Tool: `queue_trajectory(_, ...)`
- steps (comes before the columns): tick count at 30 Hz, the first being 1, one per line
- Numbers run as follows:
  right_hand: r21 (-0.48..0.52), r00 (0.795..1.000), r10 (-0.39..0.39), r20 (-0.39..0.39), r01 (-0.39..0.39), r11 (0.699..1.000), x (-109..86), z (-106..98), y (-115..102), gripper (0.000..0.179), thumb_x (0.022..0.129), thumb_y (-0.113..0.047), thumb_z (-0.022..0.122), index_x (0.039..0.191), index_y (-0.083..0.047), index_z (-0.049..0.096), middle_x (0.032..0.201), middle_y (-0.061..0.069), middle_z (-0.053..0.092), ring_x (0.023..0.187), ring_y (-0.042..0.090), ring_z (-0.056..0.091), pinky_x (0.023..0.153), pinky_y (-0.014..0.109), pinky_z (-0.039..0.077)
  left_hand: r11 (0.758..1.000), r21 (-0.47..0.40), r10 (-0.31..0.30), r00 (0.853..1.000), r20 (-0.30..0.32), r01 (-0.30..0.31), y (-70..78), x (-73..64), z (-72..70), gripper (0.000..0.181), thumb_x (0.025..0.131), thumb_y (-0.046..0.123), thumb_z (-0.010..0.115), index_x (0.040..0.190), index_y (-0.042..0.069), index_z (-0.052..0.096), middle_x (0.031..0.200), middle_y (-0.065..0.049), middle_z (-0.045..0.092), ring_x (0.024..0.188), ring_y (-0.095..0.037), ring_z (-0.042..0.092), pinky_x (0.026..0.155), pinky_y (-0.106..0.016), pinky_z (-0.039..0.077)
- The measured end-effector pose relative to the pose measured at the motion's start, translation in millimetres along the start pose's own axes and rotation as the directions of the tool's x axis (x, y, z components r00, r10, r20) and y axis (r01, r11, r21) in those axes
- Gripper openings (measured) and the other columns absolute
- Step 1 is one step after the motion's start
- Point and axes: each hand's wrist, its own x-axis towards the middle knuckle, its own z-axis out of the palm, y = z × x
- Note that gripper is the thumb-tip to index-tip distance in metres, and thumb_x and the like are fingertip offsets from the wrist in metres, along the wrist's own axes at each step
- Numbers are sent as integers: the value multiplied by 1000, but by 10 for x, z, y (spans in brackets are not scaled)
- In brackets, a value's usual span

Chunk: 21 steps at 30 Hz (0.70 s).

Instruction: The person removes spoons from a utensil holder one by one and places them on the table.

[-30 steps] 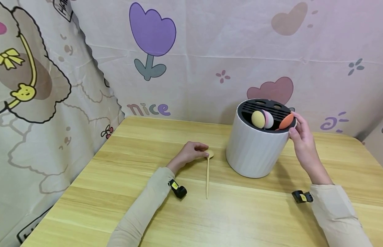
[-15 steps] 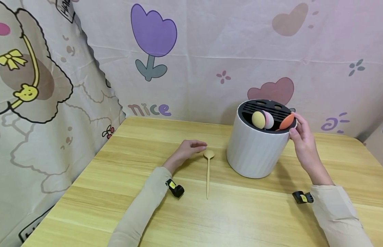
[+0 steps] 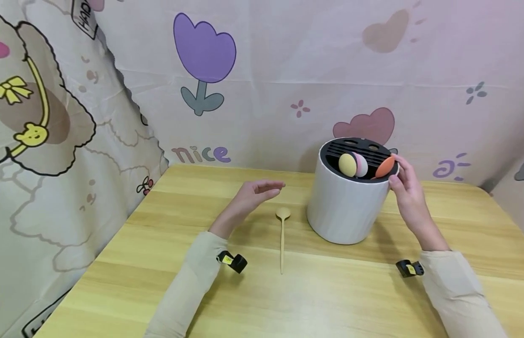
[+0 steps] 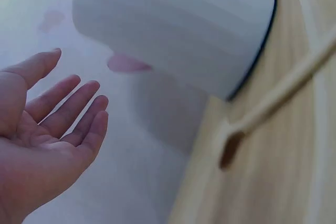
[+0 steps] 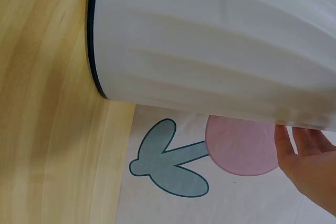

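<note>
A pale wooden spoon (image 3: 281, 237) lies flat on the wooden table (image 3: 329, 300), bowl toward the back, also seen as the spoon (image 4: 278, 98) in the left wrist view. My left hand (image 3: 262, 190) hovers just above and left of its bowl, fingers straight, palm (image 4: 47, 129) empty. Right of the spoon stands a white cylindrical utensil holder (image 3: 344, 206) with a black slotted top. Yellow, pink and orange spoon heads (image 3: 356, 164) stick out of it. My right hand (image 3: 407, 190) holds the holder's right rim, its fingers (image 5: 310, 156) against the holder's white wall (image 5: 210, 51).
Cartoon-print fabric (image 3: 203, 70) hangs behind the table and along its left side. Bare tabletop (image 3: 312, 291) lies in front of the spoon and holder. Small black wrist cameras (image 3: 232, 260) sit on both beige sleeves.
My left hand has let go of the spoon's bowl, lifted off the table and opened. The spoon stays flat. My right hand keeps its place on the holder's rim.
</note>
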Motion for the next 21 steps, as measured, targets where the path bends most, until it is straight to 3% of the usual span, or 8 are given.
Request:
queue_trajectory(4, -45, 1000, 20, 3, -20, 999, -2, 16, 6, 45, 103, -18, 45, 147, -13, 36, 145, 17, 38, 130, 13, 38, 97, 13, 37, 999, 14, 48, 999, 0, -48, 169, -43, 85, 35, 95, 21, 64, 127, 8, 63, 125, -1, 64, 115, -17, 58, 102, -36, 43)
queue_trajectory(10, -90, 999, 36, -5, -36, 995, -13, 3, -14, 46, 103, -18, 44, 148, -13, 35, 148, 30, 29, 132, 15, 36, 98, 12, 36, 989, 56, 136, 990, 22, -137, 475, -2, 210, 33, 94, 20, 66, 125, 8, 65, 123, -1, 65, 111, -14, 60, 96, -30, 47)
queue_trajectory(15, -75, 999, 35, 1, -35, 997, -8, 7, -18, 46, 103, -17, 44, 148, -13, 35, 148, 30, 28, 134, 16, 35, 99, 12, 36, 980, 67, 183, 979, 93, -190, 678, 87, 239, 32, 94, 15, 65, 125, 3, 64, 124, -6, 64, 108, -14, 61, 94, -28, 49)
queue_trajectory(21, -75, 999, 34, 5, -33, 997, -5, 5, -17, 46, 103, -17, 44, 148, -13, 34, 149, 31, 26, 135, 16, 34, 100, 12, 35, 977, 45, 201, 965, 167, -211, 856, 213, 257, 34, 91, 8, 68, 124, -1, 63, 119, -9, 66, 106, -15, 62, 93, -28, 49)
